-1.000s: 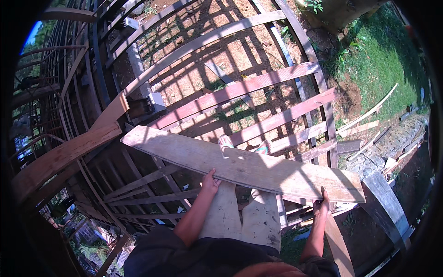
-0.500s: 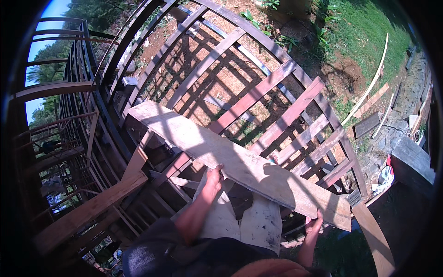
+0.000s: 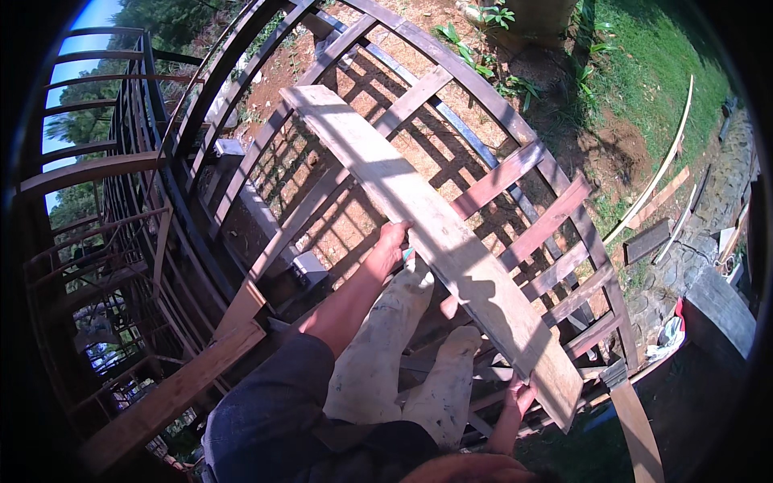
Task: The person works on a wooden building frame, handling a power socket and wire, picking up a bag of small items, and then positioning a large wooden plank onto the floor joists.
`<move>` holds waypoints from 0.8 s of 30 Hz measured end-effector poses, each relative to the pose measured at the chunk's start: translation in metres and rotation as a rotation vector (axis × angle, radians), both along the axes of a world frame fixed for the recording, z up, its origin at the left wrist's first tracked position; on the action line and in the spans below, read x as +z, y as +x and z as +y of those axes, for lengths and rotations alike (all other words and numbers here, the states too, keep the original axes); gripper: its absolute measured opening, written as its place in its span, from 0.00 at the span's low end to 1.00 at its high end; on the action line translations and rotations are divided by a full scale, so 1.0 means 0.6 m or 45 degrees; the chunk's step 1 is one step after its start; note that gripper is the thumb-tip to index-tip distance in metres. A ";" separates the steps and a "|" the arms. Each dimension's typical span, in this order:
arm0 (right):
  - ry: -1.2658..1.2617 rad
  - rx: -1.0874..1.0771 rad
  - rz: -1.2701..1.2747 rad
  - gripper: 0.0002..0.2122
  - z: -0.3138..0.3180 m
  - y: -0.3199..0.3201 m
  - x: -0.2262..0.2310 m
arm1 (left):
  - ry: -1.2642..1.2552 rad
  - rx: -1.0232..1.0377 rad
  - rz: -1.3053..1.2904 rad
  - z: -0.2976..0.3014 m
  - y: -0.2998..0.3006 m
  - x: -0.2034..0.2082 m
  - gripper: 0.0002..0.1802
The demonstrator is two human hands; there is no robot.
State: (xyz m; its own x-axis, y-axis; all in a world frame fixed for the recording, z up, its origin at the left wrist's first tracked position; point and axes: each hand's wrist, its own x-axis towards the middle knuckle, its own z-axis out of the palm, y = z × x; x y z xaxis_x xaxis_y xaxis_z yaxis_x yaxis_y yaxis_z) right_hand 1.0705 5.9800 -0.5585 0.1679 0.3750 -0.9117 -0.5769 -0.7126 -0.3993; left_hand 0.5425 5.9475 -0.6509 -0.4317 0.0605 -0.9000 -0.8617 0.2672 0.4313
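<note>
A long, pale wooden plank (image 3: 435, 241) lies slantwise before me, its far end to the upper left and its near end at the lower right. My left hand (image 3: 394, 235) is closed on the plank's near edge, around its middle. Close to the lower right end, my right hand (image 3: 521, 394) grips the same edge; its fingers partly go under the board. Beneath the plank runs an open frame of wooden joists, with a reddish beam (image 3: 499, 179) crossing to its outer rim. My trousered legs (image 3: 370, 346) show below the board.
Wide gaps between the joists show bare soil far below. Another loose board (image 3: 169, 394) slants at the lower left, and a brown board (image 3: 636, 435) hangs at the lower right. A grey block (image 3: 309, 269) stands left of my left arm. Grass (image 3: 652, 88) lies beyond the frame.
The plank has swung clockwise: its far end moved up and right, its near end down and left. Both hands moved with it, the left one farther forward. My view shifted slightly.
</note>
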 end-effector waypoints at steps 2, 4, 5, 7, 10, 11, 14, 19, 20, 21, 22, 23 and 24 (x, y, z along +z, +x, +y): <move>0.041 -0.064 0.046 0.14 0.026 -0.118 -0.025 | -0.015 -0.035 -0.004 0.016 -0.115 -0.066 0.13; 0.087 -0.050 0.352 0.18 0.064 -0.286 0.001 | 0.087 0.066 0.064 0.027 -0.241 -0.109 0.10; 0.044 -0.018 0.258 0.18 0.066 -0.321 -0.061 | 0.167 0.061 0.122 -0.015 -0.335 -0.127 0.08; 0.228 -0.018 0.410 0.16 0.098 -0.409 -0.124 | 0.240 0.251 0.079 0.100 -0.391 -0.093 0.06; 0.189 -0.016 0.598 0.10 0.155 -0.604 -0.235 | 0.550 0.311 0.397 0.065 -0.503 -0.078 0.28; 0.350 -0.033 0.530 0.12 0.175 -0.683 -0.261 | 0.742 0.348 0.464 0.075 -0.495 -0.055 0.29; 0.320 -0.037 0.750 0.16 0.223 -0.845 -0.343 | 0.763 -0.155 0.448 0.090 -0.407 0.010 0.25; 0.085 -0.137 0.646 0.20 0.205 -0.935 -0.488 | 0.314 -0.842 0.122 -0.147 -0.100 0.064 0.23; 0.106 -0.108 0.657 0.20 0.186 -0.942 -0.489 | 0.224 -1.019 0.107 -0.211 -0.028 0.079 0.23; 0.133 -0.075 0.667 0.21 0.184 -0.941 -0.487 | -0.004 -1.448 0.089 -0.240 0.030 0.107 0.23; 0.160 -0.021 0.670 0.23 0.179 -0.941 -0.475 | -0.030 -1.971 0.428 -0.230 0.059 0.139 0.23; 0.155 -0.011 0.679 0.24 0.174 -0.940 -0.467 | -0.032 -2.478 0.815 -0.218 0.078 0.156 0.24; 0.151 0.000 0.690 0.24 0.169 -0.939 -0.458 | -0.076 -2.417 0.708 -0.216 0.087 0.161 0.24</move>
